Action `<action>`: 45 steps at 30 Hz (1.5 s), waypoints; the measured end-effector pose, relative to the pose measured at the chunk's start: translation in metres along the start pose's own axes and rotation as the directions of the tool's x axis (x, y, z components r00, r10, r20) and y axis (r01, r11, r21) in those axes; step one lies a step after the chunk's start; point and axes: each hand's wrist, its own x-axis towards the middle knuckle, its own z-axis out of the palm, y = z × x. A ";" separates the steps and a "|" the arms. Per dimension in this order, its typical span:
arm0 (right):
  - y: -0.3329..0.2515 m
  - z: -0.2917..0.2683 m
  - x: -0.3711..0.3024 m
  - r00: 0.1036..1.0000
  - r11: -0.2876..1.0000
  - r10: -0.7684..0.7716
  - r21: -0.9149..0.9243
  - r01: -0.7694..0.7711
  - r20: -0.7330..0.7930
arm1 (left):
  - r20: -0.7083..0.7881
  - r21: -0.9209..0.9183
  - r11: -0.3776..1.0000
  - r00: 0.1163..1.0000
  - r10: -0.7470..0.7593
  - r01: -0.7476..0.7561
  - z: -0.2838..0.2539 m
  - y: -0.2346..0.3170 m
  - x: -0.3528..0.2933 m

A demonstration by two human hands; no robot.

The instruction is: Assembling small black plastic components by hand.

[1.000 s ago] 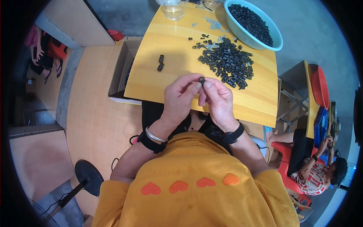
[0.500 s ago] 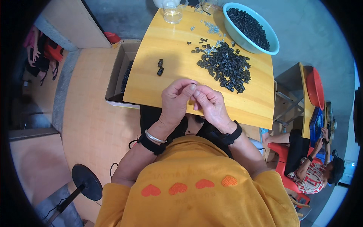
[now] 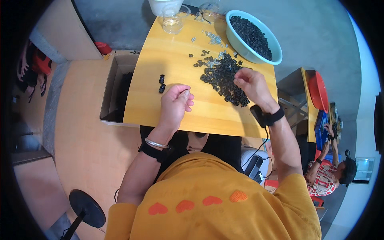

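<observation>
My left hand (image 3: 175, 103) is held above the near part of the wooden table (image 3: 192, 116), thumb and forefinger pinched together. What sits between them is hidden or too small to name. Over the right side of a pile of small black plastic pieces (image 3: 226, 80), my right hand (image 3: 253, 85) has its fingers curled in, thumb against forefinger. Whether it grips a piece cannot be made out. Two joined-looking black pieces (image 3: 162, 83) lie left of the pile, close beyond my left hand. Small silver metal bits (image 3: 214, 39), perhaps springs, are scattered behind and among the black pieces.
A light-blue basin (image 3: 256, 54) full of black pieces stands at the far right corner. Clear plastic cups (image 3: 173, 26) and a white container (image 3: 166, 6) are at the back. An open cardboard box (image 3: 114, 86) adjoins the table's left edge. Another person (image 3: 326, 176) sits at the right.
My hands, together before, are now apart. The right one has moved right and away from me to the pile, the left slightly left. The view has shifted a little.
</observation>
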 end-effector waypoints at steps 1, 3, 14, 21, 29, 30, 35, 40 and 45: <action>0.000 -0.003 0.011 1.000 1.000 -0.001 -0.005 0.001 -0.004 | 0.014 0.011 1.000 1.000 0.013 -0.013 0.000 -0.001 0.001; 0.000 -0.008 0.034 0.997 0.987 -0.067 -0.143 0.071 0.033 | 0.032 0.018 1.000 0.999 0.018 -0.019 0.001 -0.003 0.001; 0.017 0.006 0.126 0.995 0.957 0.085 -0.282 -0.070 0.044 | 0.102 -0.020 1.000 0.995 0.008 -0.006 -0.007 -0.003 0.001; 0.019 0.027 0.164 0.993 0.925 -0.008 -0.377 0.051 0.116 | 0.128 -0.050 0.998 0.991 -0.027 0.034 -0.010 -0.004 0.002; 0.020 0.048 0.186 0.986 0.869 -0.088 -0.472 0.146 0.141 | 0.154 -0.076 0.996 0.988 -0.027 0.039 -0.013 -0.008 0.004; 0.015 0.050 0.187 0.986 0.853 -0.050 -0.506 0.124 0.157 | 0.148 -0.077 0.996 0.989 -0.023 0.034 -0.013 -0.007 0.004; 0.024 0.055 0.190 0.984 0.850 -0.067 -0.506 0.143 0.166 | 0.172 -0.072 0.996 0.984 -0.036 0.049 -0.011 -0.005 0.003; 0.004 0.046 0.173 0.982 0.862 -0.065 -0.485 0.146 0.179 | 0.156 -0.117 0.993 0.988 -0.006 0.024 -0.010 -0.008 0.002; -0.039 0.009 0.120 0.968 0.975 -0.136 -0.143 0.168 0.210 | 0.116 -0.062 0.998 0.993 0.025 -0.018 -0.009 -0.009 -0.001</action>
